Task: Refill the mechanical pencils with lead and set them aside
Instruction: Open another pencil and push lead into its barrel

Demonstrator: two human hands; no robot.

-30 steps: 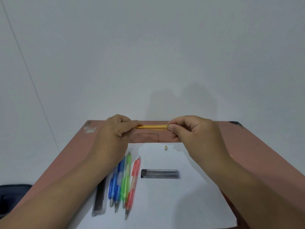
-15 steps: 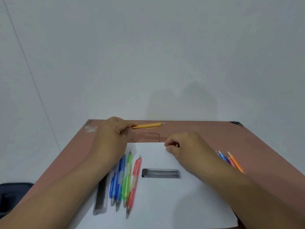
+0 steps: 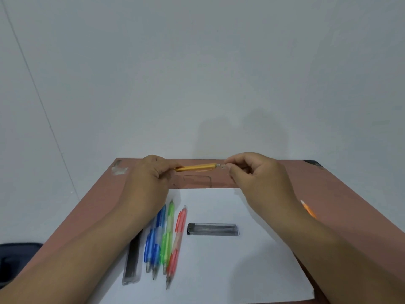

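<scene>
We hold the yellow mechanical pencil [image 3: 194, 167] level above the table's [image 3: 341, 194] far edge, at twelve o'clock from the paper [image 3: 219, 260]: our left hand [image 3: 146, 178] grips its tip end to steady it, while our right hand [image 3: 258, 176] pinches a small cap [image 3: 223, 166] at its open end, likely to close it. The lead case [image 3: 213, 229] lies within reach at six o'clock, the other pencils [image 3: 166, 238] at seven.

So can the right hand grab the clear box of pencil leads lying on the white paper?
Probably yes: the clear lead box lies uncovered on the white paper, just below the right hand. But its fingertips pinch a small cap at the yellow pencil end first.
</scene>
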